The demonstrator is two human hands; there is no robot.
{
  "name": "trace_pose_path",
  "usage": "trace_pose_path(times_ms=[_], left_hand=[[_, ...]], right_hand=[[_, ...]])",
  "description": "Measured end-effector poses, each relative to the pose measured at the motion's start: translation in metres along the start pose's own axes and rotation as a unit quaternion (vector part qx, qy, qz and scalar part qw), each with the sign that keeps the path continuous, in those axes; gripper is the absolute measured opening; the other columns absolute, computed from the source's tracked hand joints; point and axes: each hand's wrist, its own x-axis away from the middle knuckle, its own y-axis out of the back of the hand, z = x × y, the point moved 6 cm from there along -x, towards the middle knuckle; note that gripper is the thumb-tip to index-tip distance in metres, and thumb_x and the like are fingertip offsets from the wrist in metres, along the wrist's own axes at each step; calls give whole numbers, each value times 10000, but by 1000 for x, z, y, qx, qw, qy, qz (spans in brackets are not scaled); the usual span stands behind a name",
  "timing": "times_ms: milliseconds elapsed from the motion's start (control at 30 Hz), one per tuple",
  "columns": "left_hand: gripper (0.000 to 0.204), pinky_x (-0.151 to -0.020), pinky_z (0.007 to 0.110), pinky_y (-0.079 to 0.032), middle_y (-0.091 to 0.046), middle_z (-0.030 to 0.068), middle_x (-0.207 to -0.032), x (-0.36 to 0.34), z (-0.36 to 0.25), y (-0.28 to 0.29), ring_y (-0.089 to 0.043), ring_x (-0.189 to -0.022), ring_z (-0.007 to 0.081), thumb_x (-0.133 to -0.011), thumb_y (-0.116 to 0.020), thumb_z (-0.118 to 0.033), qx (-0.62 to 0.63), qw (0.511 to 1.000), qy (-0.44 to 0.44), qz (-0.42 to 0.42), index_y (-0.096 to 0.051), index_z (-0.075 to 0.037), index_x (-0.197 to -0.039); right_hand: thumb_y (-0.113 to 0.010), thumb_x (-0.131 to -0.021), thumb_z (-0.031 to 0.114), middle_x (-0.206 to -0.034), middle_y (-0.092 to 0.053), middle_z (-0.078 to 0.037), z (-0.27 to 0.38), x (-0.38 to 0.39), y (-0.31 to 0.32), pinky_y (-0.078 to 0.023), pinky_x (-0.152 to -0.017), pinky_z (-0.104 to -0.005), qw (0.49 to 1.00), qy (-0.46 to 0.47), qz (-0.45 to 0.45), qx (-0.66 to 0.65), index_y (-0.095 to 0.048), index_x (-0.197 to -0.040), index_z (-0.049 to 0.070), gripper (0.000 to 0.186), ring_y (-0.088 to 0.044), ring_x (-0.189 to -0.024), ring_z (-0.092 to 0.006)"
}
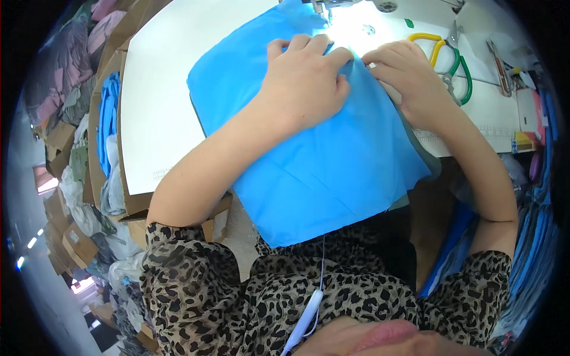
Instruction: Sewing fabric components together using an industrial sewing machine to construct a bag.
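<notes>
A large piece of blue fabric (320,172) lies across the sewing table and hangs over its front edge toward my lap. A darker layer shows along its right side. My left hand (306,80) rests on top of the fabric, its bent fingers gripping a bunched part near the brightly lit sewing machine (332,6). At the fabric's upper right edge, my right hand (407,74) pinches the material between thumb and fingers. Glare washes out the area by the needle, and the fingertips of the right hand are partly hidden.
Yellow-and-green-handled scissors (457,65) lie right of my right hand, with tweezers (500,68) beyond. The white table (157,113) extends left beside a cardboard box (133,204) holding blue fabric. Stacked blue cloth (528,237) stands at the right. A white cord hangs at my chest.
</notes>
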Motion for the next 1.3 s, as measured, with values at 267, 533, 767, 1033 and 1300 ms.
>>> trace_pose_path(times_ms=[267, 533, 767, 1033, 1300], left_hand=[[360, -1090, 494, -295, -624, 112, -1271, -14, 28, -8, -535, -1238, 299, -878, -529, -180, 5, 1000, -18, 21, -643, -180, -1220], [366, -1112, 526, -302, -597, 133, -1305, -11, 21, -6, -522, -1258, 305, -892, -533, -135, -76, 993, -66, -61, -613, -131, -1249], [386, -1098, 528, -336, -565, 164, -1274, 17, 7, -3, -534, -1207, 348, -839, -597, -86, 136, 989, -37, -49, -515, -39, -1213], [398, -1107, 531, -324, -557, 171, -1311, 17, 9, -4, -546, -1198, 347, -843, -604, -89, 138, 989, -33, -43, -500, -49, -1226], [373, -1129, 465, -326, -549, 137, -1349, 16, 10, -3, -547, -1190, 352, -874, -601, -76, 139, 989, -27, -48, -504, -45, -1233]], right_hand=[[-546, -876, 68, -1154, -594, -23, 7, -17, -13, -345, -1041, -466, 994, -69, 4, 87, -613, -1044, 72, 180, -536, -1141, -220], [-550, -874, 60, -1170, -593, -32, -4, -12, -15, -374, -1003, -458, 993, -91, -11, 75, -625, -1064, 80, 206, -540, -1140, -221], [-608, -763, 49, -1153, -594, -36, 23, 3, 4, -410, -932, -389, 1000, 0, -2, -17, -676, -941, 73, 192, -544, -1108, -228], [-648, -730, 28, -1150, -608, -23, 19, 7, 5, -416, -929, -364, 1000, -18, -13, -7, -669, -972, 68, 247, -545, -1092, -201], [-643, -743, 44, -1145, -615, -25, 19, 8, 6, -428, -903, -374, 999, -27, -34, 11, -672, -967, 58, 226, -548, -1082, -203]])
